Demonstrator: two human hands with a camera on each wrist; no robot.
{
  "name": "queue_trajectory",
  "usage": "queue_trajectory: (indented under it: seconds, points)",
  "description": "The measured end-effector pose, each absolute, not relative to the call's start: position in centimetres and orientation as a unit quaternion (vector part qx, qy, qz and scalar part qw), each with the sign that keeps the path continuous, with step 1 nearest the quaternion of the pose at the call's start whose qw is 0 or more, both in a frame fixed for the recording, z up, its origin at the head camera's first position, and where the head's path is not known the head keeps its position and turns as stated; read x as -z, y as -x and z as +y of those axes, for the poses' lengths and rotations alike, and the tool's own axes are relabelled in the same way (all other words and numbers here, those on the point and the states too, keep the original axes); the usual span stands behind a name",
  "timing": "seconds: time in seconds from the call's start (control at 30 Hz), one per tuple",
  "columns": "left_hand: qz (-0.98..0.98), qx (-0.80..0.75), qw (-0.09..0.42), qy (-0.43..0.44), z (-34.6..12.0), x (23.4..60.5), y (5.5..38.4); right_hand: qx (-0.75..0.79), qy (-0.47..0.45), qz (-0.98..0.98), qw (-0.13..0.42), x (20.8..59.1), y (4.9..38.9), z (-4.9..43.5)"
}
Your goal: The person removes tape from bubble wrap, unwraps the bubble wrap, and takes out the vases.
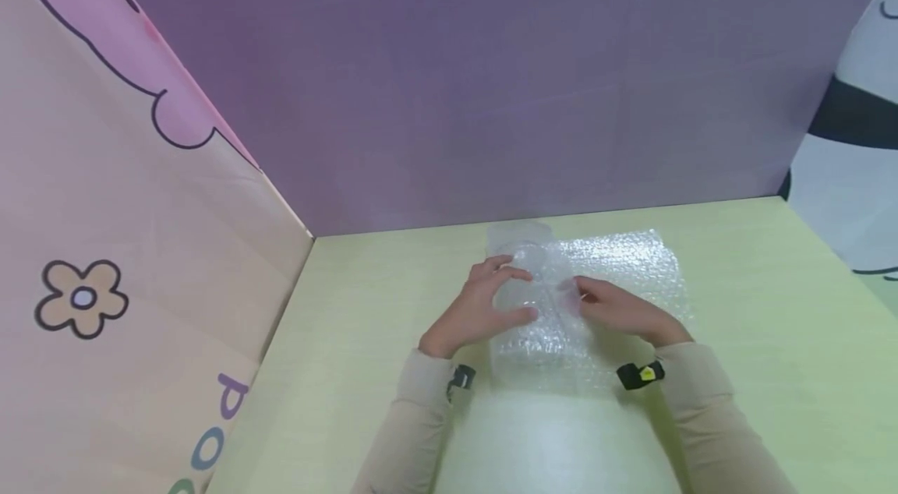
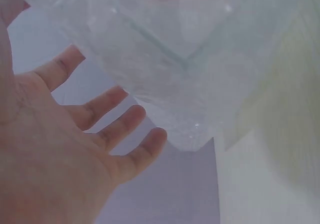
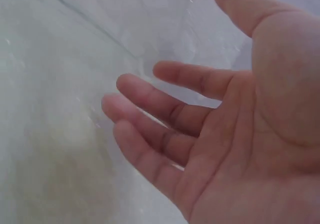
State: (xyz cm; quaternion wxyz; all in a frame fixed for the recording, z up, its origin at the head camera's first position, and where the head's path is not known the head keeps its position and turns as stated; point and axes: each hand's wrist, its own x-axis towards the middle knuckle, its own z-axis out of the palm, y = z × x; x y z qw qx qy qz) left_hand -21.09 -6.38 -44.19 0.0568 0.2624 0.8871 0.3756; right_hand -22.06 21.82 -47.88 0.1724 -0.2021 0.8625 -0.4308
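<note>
Clear bubble wrap (image 1: 624,260) lies spread on the table, with a raised flap (image 1: 526,233) at its left between the two hands. My left hand (image 1: 480,303) is at the flap's left side, thumb and forefinger spread apart over it. In the left wrist view its other fingers (image 2: 142,146) are loosely extended beside the hanging plastic (image 2: 195,99). A thin greenish line bends to a corner within that plastic. My right hand (image 1: 624,308) has its fingertips at the flap's right side. Seen from the right wrist, its fingers (image 3: 190,116) are relaxed and the thumb stands apart.
The pale yellow table (image 1: 365,307) extends on both sides of the wrap. A purple backdrop (image 1: 491,89) rises behind it. On the left stands a printed panel (image 1: 161,245) with a flower and letters; another printed panel (image 1: 842,190) stands at the right. Each wrist wears a dark strap.
</note>
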Motion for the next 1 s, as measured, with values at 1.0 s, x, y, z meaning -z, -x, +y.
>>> queue_trajectory:
  seconds: [1.0]
  points:
    - [0.907,-0.247,0.068,-0.333,-4.9,43.1,19.0,0.521,0.226,0.790,0.229,49.4,21.8,19.4]
